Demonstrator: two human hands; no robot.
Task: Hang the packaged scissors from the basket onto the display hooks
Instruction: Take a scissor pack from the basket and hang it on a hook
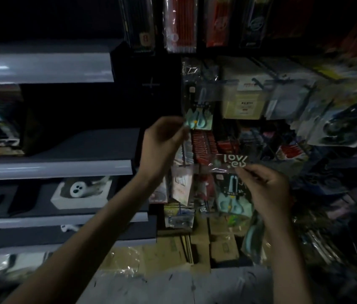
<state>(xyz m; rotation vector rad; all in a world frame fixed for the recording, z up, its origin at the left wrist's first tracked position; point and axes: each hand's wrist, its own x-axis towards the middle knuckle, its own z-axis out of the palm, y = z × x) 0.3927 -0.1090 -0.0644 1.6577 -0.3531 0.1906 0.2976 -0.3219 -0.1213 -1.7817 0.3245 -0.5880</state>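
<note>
My left hand (pixel 162 145) is raised and pinches the lower left corner of a clear pack with teal-handled scissors (pixel 198 119) that hangs in front of the display rack. My right hand (pixel 265 189) pinches the top strip of a second clear pack (pixel 231 163) with white lettering; its teal scissors (pixel 233 200) hang below my fingers. A thin dark hook (pixel 258 83) sticks out of the rack above, with packs on it. No basket is in view.
Grey shelves (pixel 52 167) with boxed goods fill the left side. The rack on the right is crowded with hanging packs, red pencils (pixel 180 25) above and a toy motorbike pack (pixel 344 121). Cardboard boxes (pixel 197 244) stand on the floor below.
</note>
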